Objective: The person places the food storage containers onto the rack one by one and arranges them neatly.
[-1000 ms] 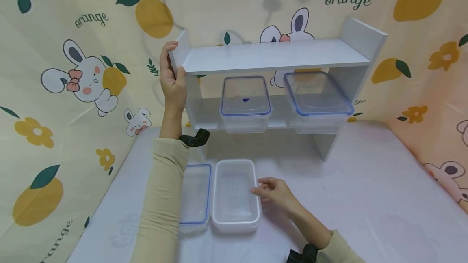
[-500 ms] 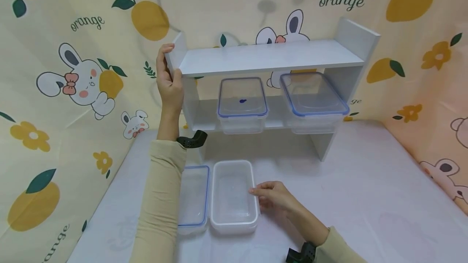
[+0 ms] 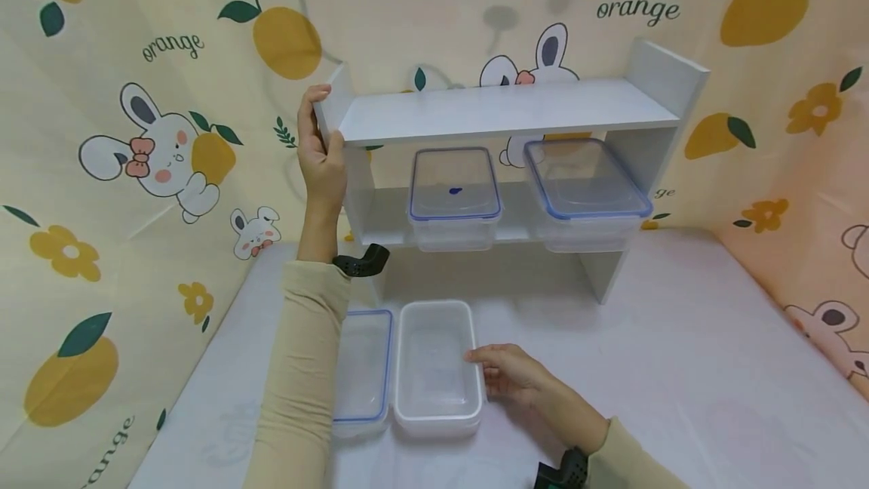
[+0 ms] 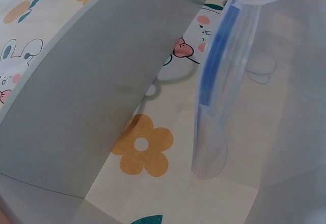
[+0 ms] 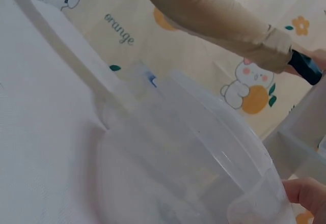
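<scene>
My left hand [image 3: 322, 161] grips the left side panel of a white shelf unit [image 3: 502, 108], thumb at the front edge and fingers behind. On the table, my right hand [image 3: 519, 376] holds the right rim of a clear plastic food container [image 3: 437, 368] with a whitish edge. A finger also shows at this container's [image 5: 204, 147] edge in the right wrist view. Close on its left lies a blue-rimmed food container [image 3: 363, 368], partly hidden by the left sleeve. The left wrist view shows the shelf panel [image 4: 91, 81] and a clear container with a blue seal [image 4: 219, 56].
Two clear food containers with blue-rimmed lids, the left one [image 3: 455, 187] and the right one [image 3: 587, 179], sit on the middle shelf and jut past its front edge. The white table [image 3: 679, 353] extends to the right. A printed cloth [image 3: 407, 13] hangs behind.
The camera view has shifted slightly. The left hand keeps its grip on the shelf, and the right hand stays at the container's rim with its fingers slightly shifted.
</scene>
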Motion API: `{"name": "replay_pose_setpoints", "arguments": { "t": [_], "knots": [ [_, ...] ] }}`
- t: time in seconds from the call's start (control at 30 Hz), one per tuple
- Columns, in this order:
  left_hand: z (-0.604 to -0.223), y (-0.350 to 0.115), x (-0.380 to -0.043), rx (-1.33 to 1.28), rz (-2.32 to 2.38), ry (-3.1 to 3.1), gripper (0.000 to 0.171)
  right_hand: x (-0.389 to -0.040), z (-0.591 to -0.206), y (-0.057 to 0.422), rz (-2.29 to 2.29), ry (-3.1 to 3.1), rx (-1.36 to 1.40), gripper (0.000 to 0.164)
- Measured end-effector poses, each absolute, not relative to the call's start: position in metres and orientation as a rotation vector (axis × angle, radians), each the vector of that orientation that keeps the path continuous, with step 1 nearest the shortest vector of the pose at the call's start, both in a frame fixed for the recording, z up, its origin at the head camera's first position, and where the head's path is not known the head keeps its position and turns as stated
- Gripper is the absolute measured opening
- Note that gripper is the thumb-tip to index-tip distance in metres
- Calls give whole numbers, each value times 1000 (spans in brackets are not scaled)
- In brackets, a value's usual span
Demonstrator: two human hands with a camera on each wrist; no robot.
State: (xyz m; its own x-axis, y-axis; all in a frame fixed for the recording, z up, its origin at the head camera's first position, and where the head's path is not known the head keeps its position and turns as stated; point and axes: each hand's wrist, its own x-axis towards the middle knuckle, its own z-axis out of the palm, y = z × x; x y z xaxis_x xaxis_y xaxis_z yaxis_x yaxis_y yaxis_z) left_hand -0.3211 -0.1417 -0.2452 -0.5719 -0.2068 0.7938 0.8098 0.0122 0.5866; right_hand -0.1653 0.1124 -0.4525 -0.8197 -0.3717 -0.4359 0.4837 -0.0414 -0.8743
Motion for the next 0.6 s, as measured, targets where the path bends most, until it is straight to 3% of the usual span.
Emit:
{"name": "replay_pose_setpoints", "arguments": {
  "t": [0.23, 0.6],
  "knots": [
    [-246, -142, -319, -637, -1658, -1530, 49, -163, -451, 112, -1937, 1627, 132, 54],
    [-244, -141, -319, -644, -1662, -1527, 48, -157, -444, 111, -1918, 1678, 100, 42]
  ]
}}
